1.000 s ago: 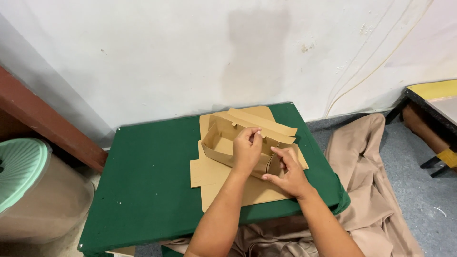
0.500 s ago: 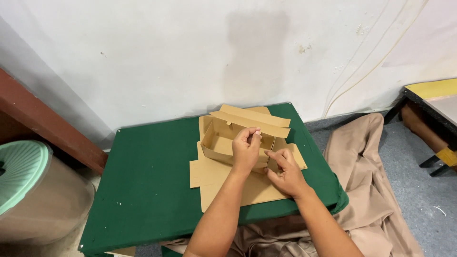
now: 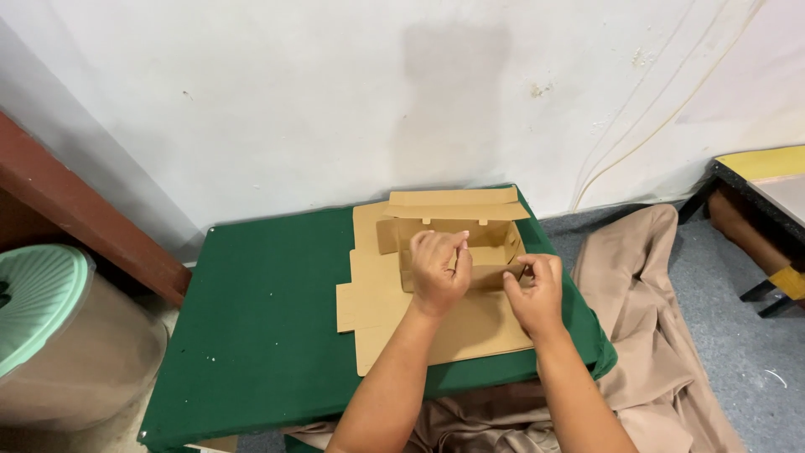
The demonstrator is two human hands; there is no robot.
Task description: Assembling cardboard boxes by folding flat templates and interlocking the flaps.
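A brown cardboard box (image 3: 457, 220), half folded, stands on a stack of flat cardboard sheets (image 3: 381, 294) on a green-topped table (image 3: 268, 335). Its lid flap is raised at the back. My left hand (image 3: 438, 270) grips the box's front wall near the middle, fingers curled over the edge. My right hand (image 3: 535, 292) pinches the front right corner of the same box between thumb and fingers.
A white wall rises right behind the table. A pale bin with a green lid (image 3: 42, 302) stands at the left. Tan cloth (image 3: 646, 335) lies on the grey floor at the right, beside a dark table with a yellow edge (image 3: 755, 180).
The box has turned to face me squarely and its lid flap has swung up. Both hands have shifted along the front wall, the right one to the corner.
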